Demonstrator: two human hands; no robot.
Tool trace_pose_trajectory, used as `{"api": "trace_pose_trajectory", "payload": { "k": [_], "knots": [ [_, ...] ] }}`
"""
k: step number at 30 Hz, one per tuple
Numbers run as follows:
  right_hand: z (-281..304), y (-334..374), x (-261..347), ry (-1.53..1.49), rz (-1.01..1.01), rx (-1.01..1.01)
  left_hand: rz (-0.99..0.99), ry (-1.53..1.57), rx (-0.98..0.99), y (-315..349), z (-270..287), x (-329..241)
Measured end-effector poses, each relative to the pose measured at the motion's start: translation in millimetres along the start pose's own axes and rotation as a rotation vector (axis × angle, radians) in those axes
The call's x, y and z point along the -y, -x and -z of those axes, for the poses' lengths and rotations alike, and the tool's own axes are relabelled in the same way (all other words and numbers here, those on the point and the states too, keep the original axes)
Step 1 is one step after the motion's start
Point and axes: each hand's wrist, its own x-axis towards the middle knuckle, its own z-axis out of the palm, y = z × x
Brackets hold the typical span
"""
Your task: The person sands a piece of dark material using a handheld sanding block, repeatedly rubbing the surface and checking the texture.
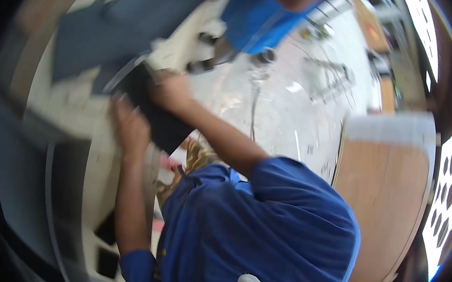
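The step in hand seems to be the positioning of a black piece [166,129], which looks like a thin sheet, at the edge of the pale desk [103,177]. Both hands are at this piece, so it is probably being straightened or turned. The next move would call for a sure hold on both sides, so that the piece lies flat and does not slip.

The black piece lies between the two hands, with its lower corner reaching toward the person's body. The right hand [171,91] is at its upper right side, and its fingers appear bent over the surface. Because of the blur, one cannot tell whether they grip it or only press on it. The left hand [132,129] is at its left side. Its fingers look rather straight and point toward the upper part of the piece, but it is not clear whether they touch the edge or stay just beside it.

Near the upper end of the piece there is a narrow light strip [123,74], and beyond it lie larger dark grey sheets [113,31].
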Motion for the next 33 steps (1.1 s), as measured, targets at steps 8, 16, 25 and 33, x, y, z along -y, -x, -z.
{"api": "trace_pose_trajectory", "payload": {
  "k": [8,16,25,33],
  "knots": [
    [45.1,87.0,26.9,-0.062,-0.064,0.149,-0.073,-0.358,0.102,2.7,3.7,13.4],
    [19.4,28.5,3.6,-0.060,-0.054,0.096,-0.078,-0.381,0.166,-8.0,11.3,-10.4],
    [3.2,16.2,-3.2,-0.091,-0.095,-0.084,-0.007,-0.333,0.153,-3.5,9.9,-12.3],
    [55.2,72.4,7.6,-0.098,-0.054,0.013,0.075,-0.278,0.140,-11.6,8.3,-5.0]
  ]
}}
